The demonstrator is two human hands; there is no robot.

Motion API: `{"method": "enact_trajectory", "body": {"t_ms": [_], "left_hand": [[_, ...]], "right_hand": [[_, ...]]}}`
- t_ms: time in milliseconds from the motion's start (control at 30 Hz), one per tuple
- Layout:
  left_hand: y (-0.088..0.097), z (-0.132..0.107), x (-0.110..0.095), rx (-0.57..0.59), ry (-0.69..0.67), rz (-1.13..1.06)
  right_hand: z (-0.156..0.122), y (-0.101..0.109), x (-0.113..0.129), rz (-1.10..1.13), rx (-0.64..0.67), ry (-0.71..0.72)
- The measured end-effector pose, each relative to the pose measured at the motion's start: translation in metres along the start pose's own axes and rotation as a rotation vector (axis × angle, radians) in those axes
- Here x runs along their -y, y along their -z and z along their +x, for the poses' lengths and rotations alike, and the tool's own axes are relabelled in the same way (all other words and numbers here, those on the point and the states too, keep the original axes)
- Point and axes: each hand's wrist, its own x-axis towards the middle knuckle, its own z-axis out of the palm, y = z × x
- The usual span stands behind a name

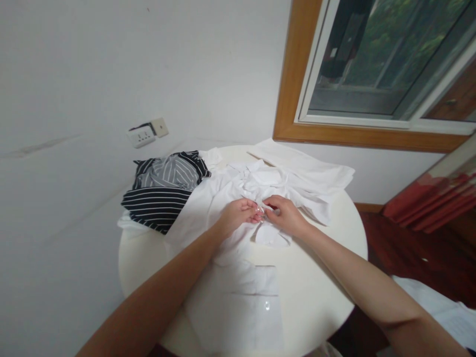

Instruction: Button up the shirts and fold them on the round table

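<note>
A white shirt (223, 243) lies spread over a round white table, with one cuffed sleeve hanging toward me and another part stretched to the back right. My left hand (241, 214) pinches the shirt's fabric near the middle, fingers closed at its edge. Close against it, my right hand (284, 213) also grips the white cloth between thumb and fingers. Both sets of fingertips nearly meet. What small part of the shirt lies between them is too small to make out. A button (267, 306) shows near the front cuff.
Black-and-white striped clothing (159, 198) lies bunched at the table's left, against the wall. The round table (316, 277) stands beside a wall with a power socket (141, 136). A wood-framed window (286, 99) is at the back right. A red curtain (431, 198) hangs at the right.
</note>
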Motion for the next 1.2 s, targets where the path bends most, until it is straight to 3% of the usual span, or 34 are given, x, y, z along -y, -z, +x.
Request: {"method": "enact_trajectory", "body": {"t_ms": [167, 400, 533, 633, 833, 1067, 1200], "left_hand": [[-0.004, 0.000, 0.001, -0.043, -0.064, 0.056], [-0.004, 0.004, 0.005, -0.079, -0.052, 0.100], [-0.004, 0.005, 0.008, -0.087, -0.048, 0.103], [-0.005, 0.005, 0.008, -0.083, -0.048, 0.106], [-0.006, 0.005, 0.008, -0.068, -0.037, 0.098], [-0.003, 0.006, 0.011, -0.039, -0.021, 0.036], [-0.001, 0.005, 0.010, -0.017, 0.001, 0.023]], "right_hand": [[0.000, 0.002, 0.000, -0.033, 0.037, 0.027], [-0.001, 0.006, 0.003, -0.136, 0.134, 0.086], [-0.001, 0.014, 0.007, -0.015, 0.204, 0.106], [0.000, 0.018, 0.005, 0.133, 0.234, 0.031], [0.001, 0.012, -0.009, 0.331, 0.237, -0.079], [0.001, 0.001, -0.017, 0.419, 0.135, -0.198], [-0.001, -0.006, -0.020, 0.435, 0.075, -0.192]]}}
